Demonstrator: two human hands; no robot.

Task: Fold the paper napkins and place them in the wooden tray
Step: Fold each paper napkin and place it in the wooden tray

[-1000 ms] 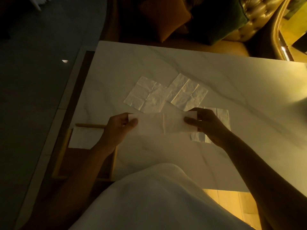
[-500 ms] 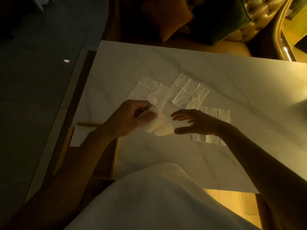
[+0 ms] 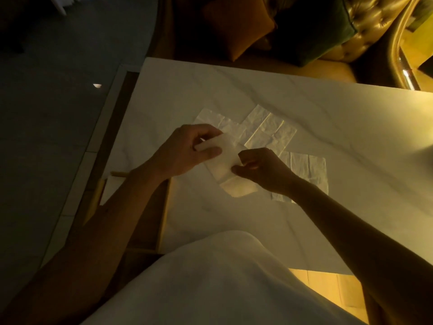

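A folded white napkin (image 3: pixel 226 168) hangs as a narrow strip just above the marble table (image 3: pixel 351 127). My left hand (image 3: pixel 187 150) pinches its upper end and my right hand (image 3: pixel 260 168) pinches its right edge near the middle. Three unfolded napkins lie flat behind and beside my hands: one at the back left (image 3: pixel 210 117), one at the back middle (image 3: pixel 269 130), one to the right (image 3: pixel 307 170). The wooden tray (image 3: pixel 165 214) sits off the table's left edge under my left forearm, with a white napkin (image 3: pixel 111 187) in it, partly hidden.
A tufted golden sofa (image 3: pixel 365 26) with an orange cushion (image 3: pixel 236 22) and a dark green cushion (image 3: pixel 311 29) stands beyond the table's far edge. Dark floor (image 3: pixel 58 113) lies to the left. My white garment (image 3: pixel 218 285) covers the near foreground.
The napkin was stretched wide between both hands a second ago. My left hand swung its end over toward the right, and now the napkin is a narrower folded strip held slanted by both hands.
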